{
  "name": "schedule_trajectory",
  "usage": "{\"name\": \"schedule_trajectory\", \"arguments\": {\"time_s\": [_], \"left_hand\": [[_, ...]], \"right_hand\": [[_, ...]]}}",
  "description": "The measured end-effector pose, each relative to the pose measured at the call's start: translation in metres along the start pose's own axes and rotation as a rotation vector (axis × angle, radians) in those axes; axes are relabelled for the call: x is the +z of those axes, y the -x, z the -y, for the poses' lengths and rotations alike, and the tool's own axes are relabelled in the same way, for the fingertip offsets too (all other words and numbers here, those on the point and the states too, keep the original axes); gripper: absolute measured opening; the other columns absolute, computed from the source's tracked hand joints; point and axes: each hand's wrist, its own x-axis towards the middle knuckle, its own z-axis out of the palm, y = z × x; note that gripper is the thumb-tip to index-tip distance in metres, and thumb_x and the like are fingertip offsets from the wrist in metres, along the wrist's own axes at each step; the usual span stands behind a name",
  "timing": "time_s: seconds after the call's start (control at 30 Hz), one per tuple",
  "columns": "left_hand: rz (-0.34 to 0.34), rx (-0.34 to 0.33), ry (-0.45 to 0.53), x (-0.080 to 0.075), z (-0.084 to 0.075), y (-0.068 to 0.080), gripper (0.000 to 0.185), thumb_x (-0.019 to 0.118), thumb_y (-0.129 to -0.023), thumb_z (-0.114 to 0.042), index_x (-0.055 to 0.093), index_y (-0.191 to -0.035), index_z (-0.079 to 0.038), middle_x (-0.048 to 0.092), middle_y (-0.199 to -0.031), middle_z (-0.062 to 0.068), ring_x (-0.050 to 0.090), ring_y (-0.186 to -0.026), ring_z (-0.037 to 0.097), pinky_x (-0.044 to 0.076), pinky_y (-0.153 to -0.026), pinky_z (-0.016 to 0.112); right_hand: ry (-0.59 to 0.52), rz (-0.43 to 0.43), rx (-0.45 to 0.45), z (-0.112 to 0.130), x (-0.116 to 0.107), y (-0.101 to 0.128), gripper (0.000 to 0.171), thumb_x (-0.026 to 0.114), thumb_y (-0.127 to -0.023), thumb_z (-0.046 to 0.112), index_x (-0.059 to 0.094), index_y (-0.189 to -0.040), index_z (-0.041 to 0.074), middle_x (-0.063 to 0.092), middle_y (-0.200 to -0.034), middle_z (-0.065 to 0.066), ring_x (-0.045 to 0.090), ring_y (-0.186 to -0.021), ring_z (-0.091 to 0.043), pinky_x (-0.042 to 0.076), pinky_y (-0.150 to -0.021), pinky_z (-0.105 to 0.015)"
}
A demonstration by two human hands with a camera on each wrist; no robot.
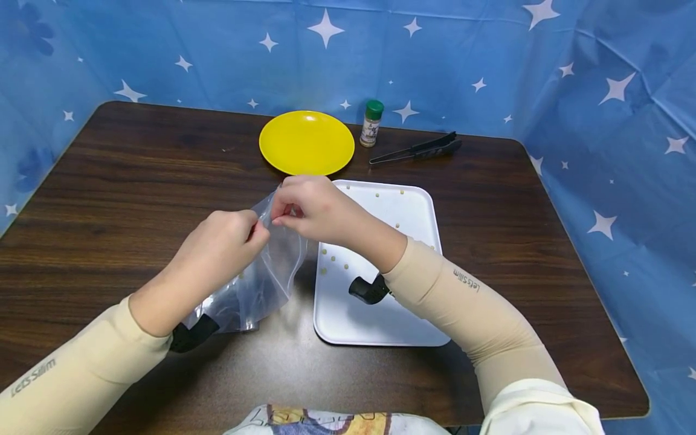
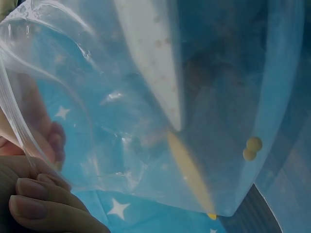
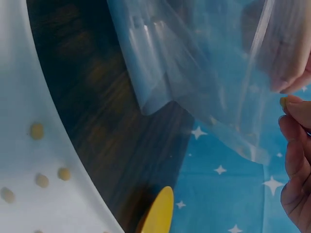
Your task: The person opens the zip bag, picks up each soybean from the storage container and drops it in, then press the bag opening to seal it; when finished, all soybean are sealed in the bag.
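Observation:
My left hand [image 1: 225, 244] pinches the rim of a clear zip bag [image 1: 280, 260], which hangs with its mouth partly spread. Two round yellow beans [image 2: 253, 144] show low in the bag in the left wrist view. Right beside the bag's mouth, my right hand [image 1: 318, 208] pinches a small yellow bean [image 3: 283, 102] between thumb and fingertip. Below my right forearm lies a white tray [image 1: 375, 323], with several loose beans [image 1: 346, 266] scattered over it. The forearm hides part of the tray.
A yellow plate [image 1: 307, 143] sits behind the hands, near the back of the dark wooden table [image 1: 136, 169]. To its right stand a green-capped seasoning jar [image 1: 371, 125] and, lying flat, black-tipped tongs [image 1: 418, 149]. A blue star-patterned cloth [image 1: 217, 36] hangs around the table.

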Motion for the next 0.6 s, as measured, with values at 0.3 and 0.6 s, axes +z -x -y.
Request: {"name": "schedule_trajectory", "arguments": {"time_s": [0.3,0.6], "left_hand": [[-0.001,0.002,-0.005,0.001,0.001,0.0,0.028,0.044,-0.091,-0.011,0.048,-0.064,-0.006,0.036,-0.051,0.002,0.034,-0.041,0.015,0.031,-0.042,0.028],[-0.004,-0.011,-0.006,0.002,0.001,-0.001,0.026,0.043,-0.09,-0.011,0.052,-0.067,-0.005,0.036,-0.052,0.003,0.035,-0.042,0.016,0.032,-0.044,0.03]], "right_hand": [[-0.011,0.02,-0.002,-0.001,0.004,0.001,0.002,0.068,-0.085,0.011,0.069,-0.083,0.009,0.059,-0.084,0.002,0.052,-0.077,-0.011,0.045,-0.072,-0.019],[0.004,-0.059,0.048,-0.019,-0.009,0.01,0.005,0.072,-0.082,0.012,0.069,-0.081,0.008,0.058,-0.078,0.0,0.052,-0.072,-0.014,0.043,-0.065,-0.021]]}}
